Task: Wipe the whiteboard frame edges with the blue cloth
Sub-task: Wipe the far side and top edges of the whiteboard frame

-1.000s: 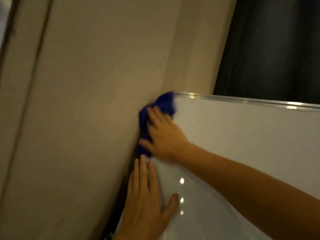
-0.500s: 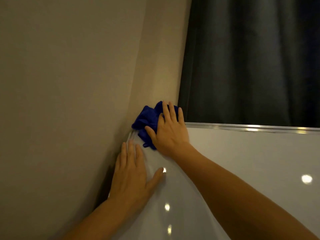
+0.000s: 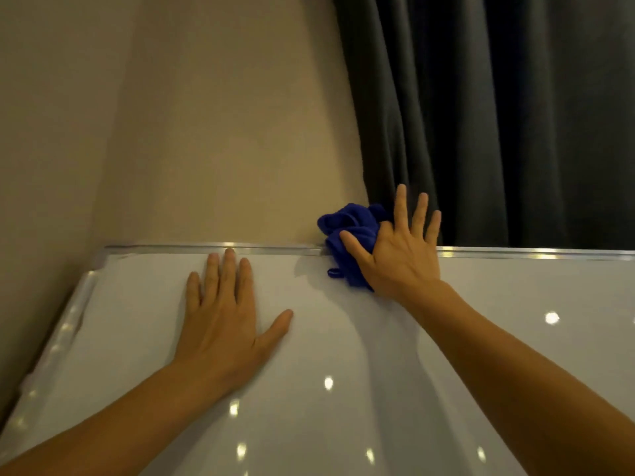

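A white whiteboard (image 3: 343, 338) with a silver metal frame (image 3: 206, 249) fills the lower half of the view. The crumpled blue cloth (image 3: 350, 231) lies over the top frame edge, right of the board's top left corner. My right hand (image 3: 398, 249) presses the cloth against that edge with straight, spread fingers that reach above the frame. My left hand (image 3: 223, 317) rests flat on the board surface just below the top edge, fingers straight, thumb out to the right. The left frame edge (image 3: 68, 324) runs down along the wall.
A beige wall (image 3: 171, 132) stands behind and left of the board. A dark grey curtain (image 3: 498, 115) hangs behind the board's top edge on the right. Bright ceiling-light reflections dot the board surface.
My right hand has slid the blue cloth from the top left corner rightward along the top frame edge. My left hand has shifted from the left edge onto the board below the top edge.
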The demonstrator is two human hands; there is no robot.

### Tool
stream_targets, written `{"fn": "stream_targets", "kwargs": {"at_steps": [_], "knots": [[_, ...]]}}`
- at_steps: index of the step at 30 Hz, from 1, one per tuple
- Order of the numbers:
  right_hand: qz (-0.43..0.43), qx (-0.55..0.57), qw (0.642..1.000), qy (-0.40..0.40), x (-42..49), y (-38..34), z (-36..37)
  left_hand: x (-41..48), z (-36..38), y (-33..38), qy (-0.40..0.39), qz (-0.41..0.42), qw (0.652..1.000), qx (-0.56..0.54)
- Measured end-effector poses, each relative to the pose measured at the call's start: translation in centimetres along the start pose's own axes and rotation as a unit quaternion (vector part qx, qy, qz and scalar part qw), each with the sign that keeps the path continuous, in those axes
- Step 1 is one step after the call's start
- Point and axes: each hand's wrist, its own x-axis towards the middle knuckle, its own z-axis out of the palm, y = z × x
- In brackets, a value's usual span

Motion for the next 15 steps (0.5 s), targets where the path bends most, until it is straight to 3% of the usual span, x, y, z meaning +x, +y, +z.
{"fn": "stream_targets", "kwargs": {"at_steps": [2,4,7,11,15], "knots": [[0.008,0.028,0.999,0.028,1.1,-2.0,-0.5,1.0,-0.1,1.6,0.008,0.003,1.0,-0.01],[-0.075,0.103,0.99,0.058,1.7,-5.5,0.1,1.8,0.0,2.8,0.029,-0.003,0.999,-0.023],[-0.213,0.134,0.968,-0.009,1.8,-8.2,1.3,2.3,0.5,3.6,0.057,-0.011,0.998,-0.021],[-0.265,0.067,0.961,-0.029,0.9,-1.2,2.3,2.8,1.2,4.3,0.02,-0.029,0.999,-0.001],[-0.224,0.062,0.971,-0.046,-1.5,6.3,3.1,2.7,2.8,6.8,-0.01,-0.033,0.999,0.013]]}}
